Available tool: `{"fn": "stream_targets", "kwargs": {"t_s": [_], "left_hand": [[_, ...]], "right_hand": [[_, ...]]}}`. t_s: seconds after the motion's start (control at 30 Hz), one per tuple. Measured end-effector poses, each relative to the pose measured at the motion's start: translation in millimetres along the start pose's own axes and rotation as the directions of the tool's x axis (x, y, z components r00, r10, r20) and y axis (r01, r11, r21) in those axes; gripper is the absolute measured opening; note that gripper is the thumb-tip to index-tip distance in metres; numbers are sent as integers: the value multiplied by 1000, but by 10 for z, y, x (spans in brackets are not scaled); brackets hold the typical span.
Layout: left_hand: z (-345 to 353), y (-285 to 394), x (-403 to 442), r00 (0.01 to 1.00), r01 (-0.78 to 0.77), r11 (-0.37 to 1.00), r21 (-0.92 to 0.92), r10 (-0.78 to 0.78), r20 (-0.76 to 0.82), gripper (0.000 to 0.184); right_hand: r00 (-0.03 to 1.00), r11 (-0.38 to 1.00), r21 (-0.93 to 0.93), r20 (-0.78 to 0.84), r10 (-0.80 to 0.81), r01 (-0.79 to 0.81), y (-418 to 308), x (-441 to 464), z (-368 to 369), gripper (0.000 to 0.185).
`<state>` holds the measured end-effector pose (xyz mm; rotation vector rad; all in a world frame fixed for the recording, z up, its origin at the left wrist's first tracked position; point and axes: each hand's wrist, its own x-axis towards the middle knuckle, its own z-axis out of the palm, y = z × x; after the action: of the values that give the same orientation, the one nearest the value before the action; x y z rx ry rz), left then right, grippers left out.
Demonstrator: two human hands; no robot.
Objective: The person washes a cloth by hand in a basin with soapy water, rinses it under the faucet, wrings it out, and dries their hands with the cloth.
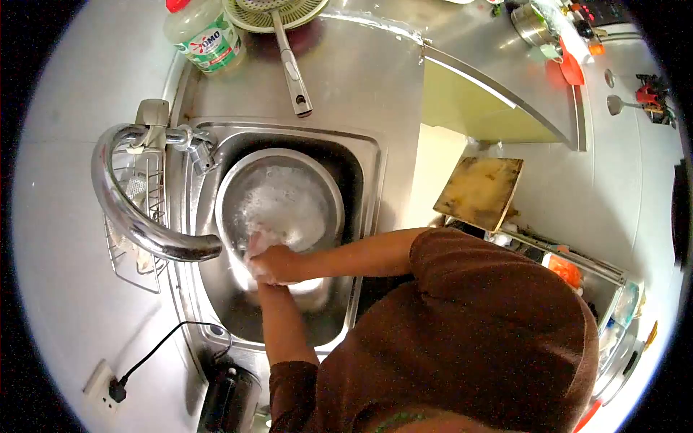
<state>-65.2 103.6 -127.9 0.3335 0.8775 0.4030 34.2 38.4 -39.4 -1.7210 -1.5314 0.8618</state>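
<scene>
My right hand (283,265) comes in from the right and is closed over my left hand (258,247), near the near-left rim of a round metal basin (328,186). White suds cover the fingers of my left hand and partly hide them. Whether a small thing lies between the two hands is hidden. Foamy water (285,206) fills the basin, which sits inside a steel sink (238,317). Both forearms cross the sink's near part.
A curved faucet (115,195) reaches over the sink's left side, before a wire rack (154,195). Behind stand an OMO bottle (209,47) and a green colander (321,9) with a long-handled strainer (289,61). A plug (117,390) is in the wall. A stained board (480,191) leans right.
</scene>
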Motion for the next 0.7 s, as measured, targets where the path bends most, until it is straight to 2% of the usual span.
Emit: {"fn": "stream_targets", "kwargs": {"t_s": [0.03, 0.1, 0.13, 0.17, 0.2, 0.23, 0.27, 0.37, 0.43, 0.47, 0.57, 0.6, 0.63, 0.67, 0.7], "left_hand": [[104, -36, -42, 999, 15, 1000, -24, -16, -41, 38], [262, -114, 14, 999, 21, 999, 41, -20, -31, 38], [334, -162, 55, 1000, 13, 996, 86, -12, -12, 37], [361, -189, 114, 1000, 25, 978, 208, -27, 4, 37], [386, -223, 155, 999, 8, 942, 334, -19, 31, 36], [392, -245, 170, 997, 5, 966, 258, -26, 78, 36], [387, -262, 156, 994, -15, 959, 284, -17, 108, 36], [347, -316, 81, 981, -84, 923, 376, 12, 191, 35], [309, -344, 57, 974, -77, 951, 300, 8, 227, 34], [332, -342, 42, 974, -3, 991, 136, -28, 223, 36], [972, -231, -206, 979, 83, 992, -93, -63, 192, 33], [1168, -141, -353, 974, -159, 921, 355, 87, 209, 34], [1368, -50, -502, 947, -320, 606, 728, 236, 220, 35], [1340, -59, -470, 966, -251, 814, 524, 177, 187, 35], [1201, -107, -403, 983, -165, 921, 353, 125, 132, 34]], "right_hand": [[1000, 1000, -27, 0, -7, 7, -27, -27, -31, 23], [998, 977, -203, 2, 64, -62, 23, -4, -177, 23], [993, 967, -229, -23, 114, -116, 55, 33, -224, 23], [985, 953, -252, -47, 163, -170, 102, 68, -252, 23], [973, 949, -215, -85, 215, -229, 178, 141, -280, 23], [956, 942, -177, -120, 268, -286, 227, 204, -303, 23], [950, 947, -111, -112, 291, -303, 155, 177, -467, 22], [931, 927, -86, -39, 362, -364, 307, 228, -534, 24], [915, 915, -30, -28, 402, -403, 308, 209, -608, 24], [907, 907, -2, -19, 421, -421, 295, 190, -654, 26], [902, 908, 113, -112, 416, -405, 646, 135, -444, 26], [857, 848, 154, -13, 515, -507, 511, 122, -653, 27], [856, 853, 140, -63, 514, -502, 545, 123, -600, 27], [853, 859, 124, -112, 510, -497, 616, 118, -524, 26], [848, 863, 108, -161, 506, -494, 688, 110, -455, 26]]}}
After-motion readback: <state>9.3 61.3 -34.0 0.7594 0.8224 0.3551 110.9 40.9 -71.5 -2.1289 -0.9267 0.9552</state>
